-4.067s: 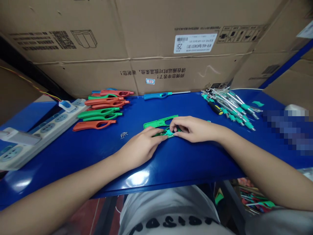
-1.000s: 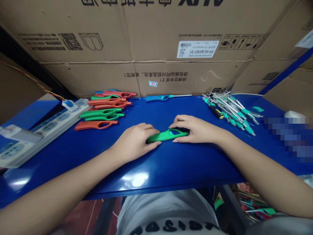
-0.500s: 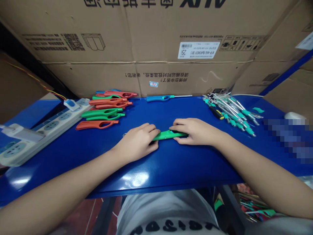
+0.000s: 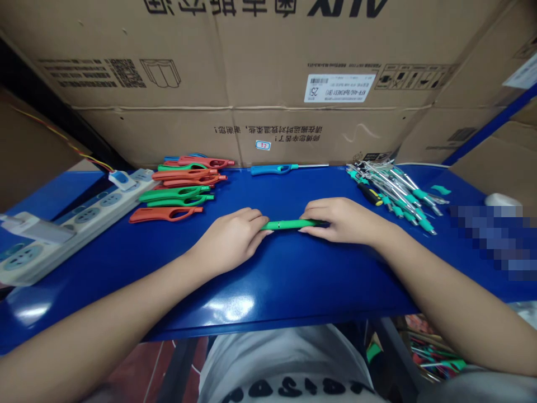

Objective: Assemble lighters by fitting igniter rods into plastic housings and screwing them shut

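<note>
Between my hands, just over the table, is a green lighter handle (image 4: 287, 224), turned so that its narrow edge faces me. My left hand (image 4: 232, 238) is closed on the left end, with thumb and fingers pinching it. The other end is gripped by my right hand (image 4: 342, 220), its fingertips above and thumb below. Both ends of the handle are covered by the hands. Left of my left hand lie several loose lighter handles in orange, green and blue, the nearest an orange handle (image 4: 165, 214). Beyond the hands lies a blue lighter (image 4: 272, 169) with a metal tube.
At the back right is a heap of metal lighter tubes (image 4: 398, 187) with teal parts, and a black-and-yellow screwdriver (image 4: 369, 193). A white power strip (image 4: 90, 221) runs along the left. A cardboard sheet (image 4: 168, 120) walls the back of the blue table (image 4: 251, 285).
The green lighter handle has been rolled from showing its side and trigger opening to edge-on. Both hands have shifted slightly away from me, still holding it.
</note>
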Demonstrator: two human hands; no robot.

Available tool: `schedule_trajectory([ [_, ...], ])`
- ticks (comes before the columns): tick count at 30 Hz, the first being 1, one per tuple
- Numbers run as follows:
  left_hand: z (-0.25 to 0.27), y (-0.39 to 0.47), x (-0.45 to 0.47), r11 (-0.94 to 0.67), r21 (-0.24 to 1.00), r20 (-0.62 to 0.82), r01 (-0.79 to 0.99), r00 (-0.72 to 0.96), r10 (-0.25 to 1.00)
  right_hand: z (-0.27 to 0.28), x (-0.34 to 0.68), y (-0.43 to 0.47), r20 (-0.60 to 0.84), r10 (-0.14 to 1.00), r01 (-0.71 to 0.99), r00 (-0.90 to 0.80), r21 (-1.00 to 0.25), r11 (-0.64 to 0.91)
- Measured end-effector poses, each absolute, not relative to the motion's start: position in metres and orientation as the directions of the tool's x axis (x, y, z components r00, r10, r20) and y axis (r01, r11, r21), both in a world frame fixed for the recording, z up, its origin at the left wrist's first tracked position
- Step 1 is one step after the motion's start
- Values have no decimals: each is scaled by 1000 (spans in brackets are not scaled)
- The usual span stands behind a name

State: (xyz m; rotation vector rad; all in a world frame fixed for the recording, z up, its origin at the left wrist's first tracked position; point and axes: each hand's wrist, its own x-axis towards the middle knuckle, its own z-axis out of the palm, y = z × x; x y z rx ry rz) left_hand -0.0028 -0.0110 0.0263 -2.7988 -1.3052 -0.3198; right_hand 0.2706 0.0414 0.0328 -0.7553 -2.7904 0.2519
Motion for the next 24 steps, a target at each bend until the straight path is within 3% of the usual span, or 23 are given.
schedule_trajectory([
  [4, 30, -12, -4, -627, 49, 236, 777, 602, 763, 40, 277, 43, 218, 531, 511, -819, -143, 847],
  [9, 32, -16, -2, -633, 50, 266, 773, 601, 754, 36, 271, 38, 310, 464, 477, -830, -37, 878],
  [15, 28, -23, 5, -612, 88, 139, 786, 599, 789, 28, 254, 28, 386, 384, 424, -839, 19, 906],
  [24, 28, -16, -1, -481, 41, 129, 876, 473, 872, 39, 295, 61, 233, 648, 671, -725, 25, 741],
])
